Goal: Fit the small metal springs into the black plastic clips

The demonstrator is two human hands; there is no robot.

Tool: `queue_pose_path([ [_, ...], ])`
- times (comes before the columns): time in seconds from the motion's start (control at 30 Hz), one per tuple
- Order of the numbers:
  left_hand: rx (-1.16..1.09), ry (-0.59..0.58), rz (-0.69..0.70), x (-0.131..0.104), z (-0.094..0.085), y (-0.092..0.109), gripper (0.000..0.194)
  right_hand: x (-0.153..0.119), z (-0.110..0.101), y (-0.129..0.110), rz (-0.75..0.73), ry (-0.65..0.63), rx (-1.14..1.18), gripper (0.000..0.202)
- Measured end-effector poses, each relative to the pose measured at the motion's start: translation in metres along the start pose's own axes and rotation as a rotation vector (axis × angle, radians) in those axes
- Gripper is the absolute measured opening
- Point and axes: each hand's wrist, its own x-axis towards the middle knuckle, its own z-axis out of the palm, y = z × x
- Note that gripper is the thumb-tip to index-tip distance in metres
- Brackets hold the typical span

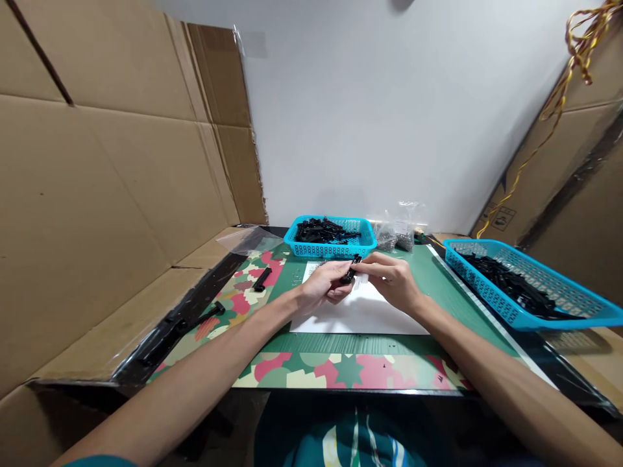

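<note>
Over a white sheet of paper (360, 312), my left hand (325, 283) has its fingers wrapped round a small black part (349, 274), which is tilted. My right hand (393, 279) is closed, with thumb and forefinger at the right side of that same part. Whether its fingertips also pinch something small cannot be made out. Both hands are close together in the middle of the work mat, just in front of a blue basket (331, 250) of black parts.
A second blue basket (516, 311) with black parts is at the right. Plastic bags (403, 237) of small pieces stand by the wall. Loose black parts (263, 279) lie on the left of the patterned mat (311, 371). Cardboard (121, 130) rises at the left.
</note>
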Motion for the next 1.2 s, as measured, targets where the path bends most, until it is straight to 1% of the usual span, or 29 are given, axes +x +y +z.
queue_pose_path([
  [0.07,0.026,-0.006,-0.016,0.001,0.000,-0.001,0.040,-0.001,-0.001,-0.001,-0.011,-0.001,-0.049,0.034],
  [0.13,0.079,0.031,-0.006,0.004,0.000,-0.002,0.043,-0.001,-0.002,-0.001,-0.014,0.002,-0.100,0.034],
  [0.2,0.179,0.150,0.078,0.008,-0.003,-0.003,0.046,0.000,-0.003,0.001,-0.009,-0.006,-0.128,0.034],
  [0.3,0.352,0.357,0.264,0.013,-0.011,0.000,0.052,0.000,-0.006,0.007,0.016,-0.035,-0.147,0.034],
  [0.33,0.419,0.397,0.309,0.013,-0.014,0.001,0.053,0.000,-0.006,0.010,0.030,-0.049,-0.155,0.033],
  [0.4,0.589,0.435,0.383,0.011,-0.019,0.004,0.050,-0.001,-0.007,0.016,0.067,-0.084,-0.175,0.032],
  [0.5,0.873,0.444,0.436,0.005,-0.020,0.005,0.039,-0.004,-0.007,0.025,0.125,-0.144,-0.219,0.028],
  [0.57,1.024,0.439,0.423,0.003,-0.018,0.002,0.039,-0.005,-0.006,0.029,0.165,-0.170,-0.242,0.025],
  [0.63,1.127,0.429,0.403,0.002,-0.017,-0.003,0.036,-0.006,-0.004,0.030,0.202,-0.191,-0.244,0.022],
  [0.77,1.172,0.448,0.381,0.004,-0.018,-0.012,0.025,-0.004,0.000,0.030,0.256,-0.211,-0.199,0.019],
  [0.87,1.185,0.457,0.363,0.005,-0.020,-0.015,0.022,0.000,0.001,0.028,0.284,-0.195,-0.142,0.025],
  [0.93,1.204,0.445,0.346,0.006,-0.020,-0.015,0.019,0.002,0.001,0.027,0.307,-0.156,-0.091,0.032],
  [0.97,1.218,0.437,0.338,0.006,-0.020,-0.015,0.018,0.003,0.001,0.026,0.335,-0.111,-0.054,0.036],
  [1.03,1.241,0.419,0.329,0.006,-0.018,-0.014,0.017,0.005,0.002,0.024,0.422,0.002,0.055,0.041],
  [1.1,1.238,0.402,0.335,0.006,-0.017,-0.014,0.018,0.007,0.004,0.021,0.521,0.092,0.197,0.040],
  [1.2,1.202,0.378,0.357,0.006,-0.015,-0.014,0.016,0.009,0.010,0.018,0.618,0.133,0.370,0.040],
])
